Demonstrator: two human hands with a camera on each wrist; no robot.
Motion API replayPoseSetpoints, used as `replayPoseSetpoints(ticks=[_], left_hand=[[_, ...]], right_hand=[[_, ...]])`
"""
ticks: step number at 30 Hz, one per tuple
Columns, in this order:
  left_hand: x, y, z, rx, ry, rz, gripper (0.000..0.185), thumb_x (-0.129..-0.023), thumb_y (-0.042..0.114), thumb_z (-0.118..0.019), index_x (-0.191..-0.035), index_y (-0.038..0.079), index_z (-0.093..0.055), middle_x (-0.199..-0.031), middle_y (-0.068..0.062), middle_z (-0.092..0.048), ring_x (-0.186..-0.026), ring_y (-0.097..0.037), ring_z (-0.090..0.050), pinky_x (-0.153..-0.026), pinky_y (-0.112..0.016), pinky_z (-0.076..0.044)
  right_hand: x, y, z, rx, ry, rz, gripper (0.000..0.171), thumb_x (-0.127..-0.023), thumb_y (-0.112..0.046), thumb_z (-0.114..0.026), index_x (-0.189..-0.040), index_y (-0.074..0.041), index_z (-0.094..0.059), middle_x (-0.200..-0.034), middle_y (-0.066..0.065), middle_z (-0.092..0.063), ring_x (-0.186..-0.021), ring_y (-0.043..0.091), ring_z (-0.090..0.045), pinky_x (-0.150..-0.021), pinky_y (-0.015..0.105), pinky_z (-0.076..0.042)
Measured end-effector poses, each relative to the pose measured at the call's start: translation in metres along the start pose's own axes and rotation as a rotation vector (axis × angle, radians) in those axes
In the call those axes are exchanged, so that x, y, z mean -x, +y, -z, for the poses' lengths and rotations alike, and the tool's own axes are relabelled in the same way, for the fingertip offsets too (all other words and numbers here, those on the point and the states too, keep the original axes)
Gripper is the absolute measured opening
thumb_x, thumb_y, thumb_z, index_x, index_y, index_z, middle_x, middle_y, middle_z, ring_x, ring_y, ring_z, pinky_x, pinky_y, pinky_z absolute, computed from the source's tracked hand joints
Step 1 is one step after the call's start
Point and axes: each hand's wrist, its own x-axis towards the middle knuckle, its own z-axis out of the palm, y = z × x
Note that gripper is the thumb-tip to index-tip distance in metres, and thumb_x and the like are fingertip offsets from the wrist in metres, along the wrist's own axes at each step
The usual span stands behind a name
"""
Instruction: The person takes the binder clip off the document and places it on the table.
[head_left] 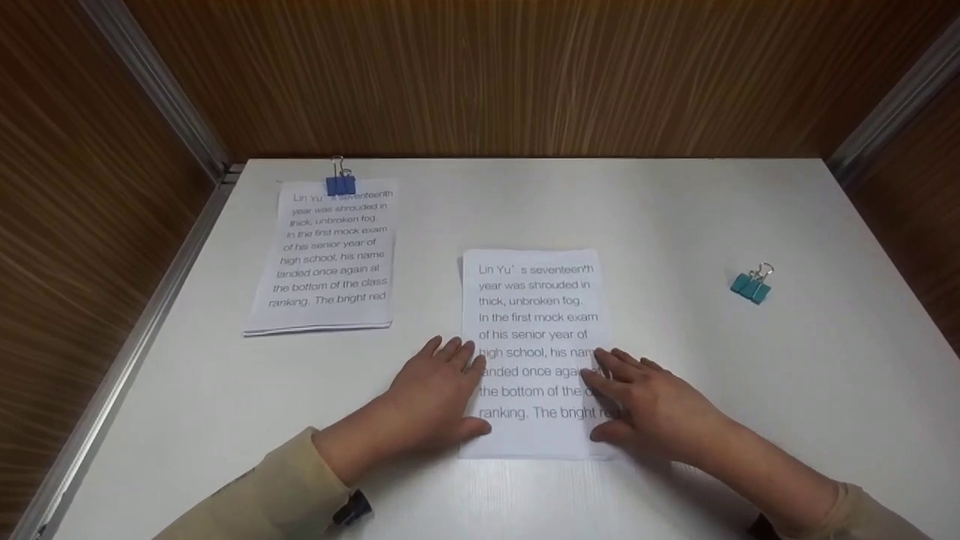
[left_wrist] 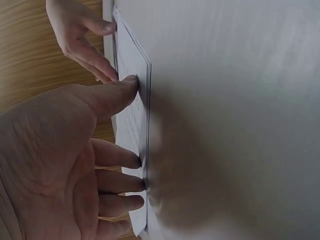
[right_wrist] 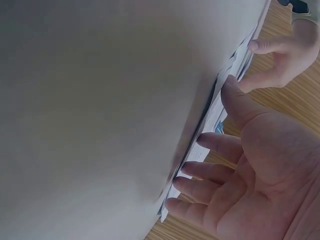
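Note:
A stack of printed sheets [head_left: 532, 300] lies flat on the white table between both hands. My left hand [head_left: 439, 390] touches the stack's left edge with its fingertips, the thumb on the lower left margin. On the opposite side, my right hand [head_left: 660, 405] has its fingers and thumb along the right edge, over the ends of some printed lines. Both hands have extended fingers. In the left wrist view, the layered edge of the sheets [left_wrist: 149, 100] shows beside the thumb. The sheets' edge [right_wrist: 212, 107] looks slightly uneven in the right wrist view.
A second stack of printed sheets [head_left: 330, 255] with a blue binder clip [head_left: 340, 185] on its top edge lies at the back left. A teal binder clip [head_left: 750, 287] rests on the table [head_left: 675, 210] at the right. Wood-patterned panels [head_left: 480, 75] enclose the back and sides.

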Motion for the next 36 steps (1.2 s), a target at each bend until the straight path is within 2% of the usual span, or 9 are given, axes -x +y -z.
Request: replayPoseSetpoints(ticks=[7,12,22,28,36], left_hand=[[-0.008,-0.001,-0.003,0.027,-0.031,0.005,0.087,-0.100,0.060,-0.062,-0.162,0.002,-0.041,-0.168,-0.020,-0.036,-0.159,-0.038,-0.025,-0.129,-0.049,-0.019],[-0.021,0.002,-0.001,0.040,-0.061,0.007,0.088,-0.102,0.062,-0.057,-0.166,0.007,-0.034,-0.172,-0.016,-0.027,-0.162,-0.035,-0.017,-0.131,-0.048,-0.014],[-0.058,0.014,0.006,0.014,-0.067,-0.023,0.088,-0.104,0.063,-0.053,-0.168,0.007,-0.030,-0.173,-0.016,-0.025,-0.162,-0.036,-0.015,-0.131,-0.046,-0.013],[-0.077,0.025,0.009,0.028,-0.053,-0.038,0.087,-0.104,0.062,-0.054,-0.167,0.007,-0.031,-0.173,-0.016,-0.026,-0.162,-0.035,-0.016,-0.131,-0.044,-0.013],[-0.104,0.041,0.015,0.017,-0.057,-0.036,0.087,-0.104,0.063,-0.053,-0.168,0.009,-0.030,-0.174,-0.015,-0.024,-0.162,-0.034,-0.016,-0.131,-0.043,-0.013]], right_hand=[[0.002,0.006,0.002,0.008,-0.013,-0.035,0.076,-0.090,-0.046,-0.083,-0.153,-0.009,-0.059,-0.161,0.021,-0.047,-0.148,0.044,-0.045,-0.117,0.065,-0.038],[0.005,0.013,0.005,0.042,0.011,-0.059,0.076,-0.089,-0.046,-0.084,-0.151,-0.009,-0.060,-0.159,0.021,-0.049,-0.146,0.045,-0.047,-0.114,0.066,-0.041],[0.010,0.037,0.010,0.045,0.040,-0.129,0.076,-0.089,-0.043,-0.086,-0.150,-0.006,-0.061,-0.156,0.027,-0.051,-0.141,0.051,-0.050,-0.109,0.066,-0.045],[0.017,0.053,0.014,0.035,0.030,-0.200,0.073,-0.091,-0.040,-0.085,-0.152,-0.008,-0.059,-0.158,0.027,-0.048,-0.136,0.059,-0.050,-0.100,0.068,-0.051],[0.024,0.075,0.019,0.054,0.000,-0.261,0.073,-0.095,-0.042,-0.079,-0.154,-0.006,-0.056,-0.159,0.031,-0.044,-0.131,0.066,-0.050,-0.098,0.070,-0.050]])
